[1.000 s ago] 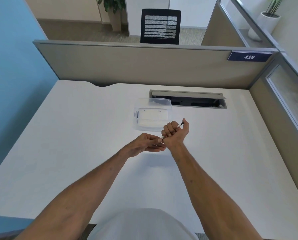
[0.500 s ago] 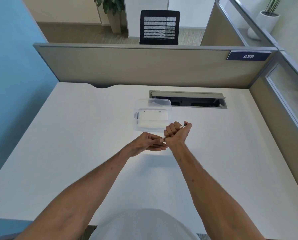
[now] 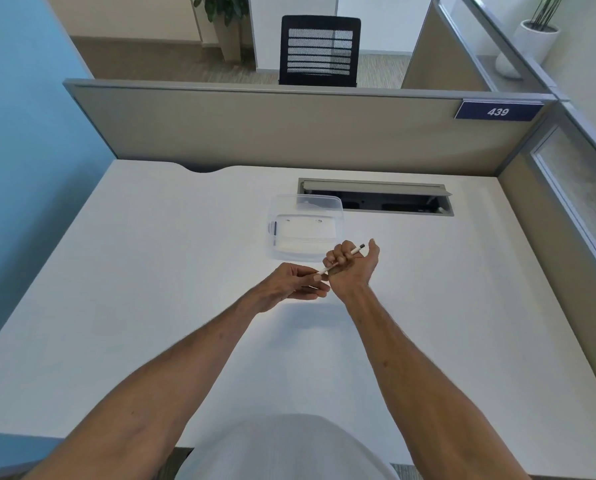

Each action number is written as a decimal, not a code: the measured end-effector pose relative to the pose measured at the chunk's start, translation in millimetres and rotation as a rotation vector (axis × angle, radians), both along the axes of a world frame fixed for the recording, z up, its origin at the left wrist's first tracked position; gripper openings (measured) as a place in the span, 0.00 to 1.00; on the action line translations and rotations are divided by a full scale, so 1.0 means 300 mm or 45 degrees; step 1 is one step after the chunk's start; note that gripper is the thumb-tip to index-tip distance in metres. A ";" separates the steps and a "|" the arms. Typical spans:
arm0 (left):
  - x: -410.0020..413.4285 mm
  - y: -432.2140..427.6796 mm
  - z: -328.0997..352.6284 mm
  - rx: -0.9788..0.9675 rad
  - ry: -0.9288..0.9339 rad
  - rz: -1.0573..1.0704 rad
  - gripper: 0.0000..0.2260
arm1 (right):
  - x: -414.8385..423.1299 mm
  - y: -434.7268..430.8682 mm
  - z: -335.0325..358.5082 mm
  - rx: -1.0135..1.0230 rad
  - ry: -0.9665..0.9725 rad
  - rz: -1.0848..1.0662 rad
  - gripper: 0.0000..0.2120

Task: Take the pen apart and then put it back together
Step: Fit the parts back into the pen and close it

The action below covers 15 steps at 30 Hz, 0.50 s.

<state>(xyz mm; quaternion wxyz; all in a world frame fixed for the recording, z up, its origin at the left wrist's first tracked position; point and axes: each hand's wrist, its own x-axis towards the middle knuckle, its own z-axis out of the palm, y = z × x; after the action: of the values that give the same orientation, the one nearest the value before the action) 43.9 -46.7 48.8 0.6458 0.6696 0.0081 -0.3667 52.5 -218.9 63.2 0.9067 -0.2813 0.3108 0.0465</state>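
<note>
A slim white pen [image 3: 352,251] with a dark tip at its far end runs diagonally through my right hand [image 3: 353,268], whose fingers are curled into a fist around its barrel. The near end of the pen sticks out below the fist. My left hand [image 3: 294,286] pinches that near end between thumb and fingertips. Both hands hover over the middle of the white desk [image 3: 151,289]. The pen's middle is hidden inside my right fist.
A clear plastic box [image 3: 305,226] stands just beyond my hands, with a small dark part at its left wall. Behind it is an open cable slot [image 3: 376,197] in the desk. Beige partitions close the back and right; a blue wall is on the left.
My left hand has slid slightly left, away from my right fist, so more of the pen's white near end shows between the hands. The right fist has turned a little.
</note>
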 end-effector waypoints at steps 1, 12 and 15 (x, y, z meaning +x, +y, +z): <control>0.002 0.005 -0.002 0.012 -0.013 0.025 0.17 | 0.001 -0.003 0.001 -0.034 0.006 0.018 0.29; 0.015 0.057 -0.019 0.156 -0.060 0.124 0.17 | -0.026 -0.059 -0.069 -0.839 0.074 0.262 0.08; 0.017 0.067 -0.032 0.238 -0.105 0.139 0.15 | -0.043 -0.076 -0.079 -1.051 0.001 0.374 0.15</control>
<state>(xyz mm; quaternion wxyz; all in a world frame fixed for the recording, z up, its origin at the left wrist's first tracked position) 49.1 -26.6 39.3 0.5993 0.7400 0.0524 -0.3008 39.5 -241.5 39.5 0.7019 -0.6613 0.2603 0.0467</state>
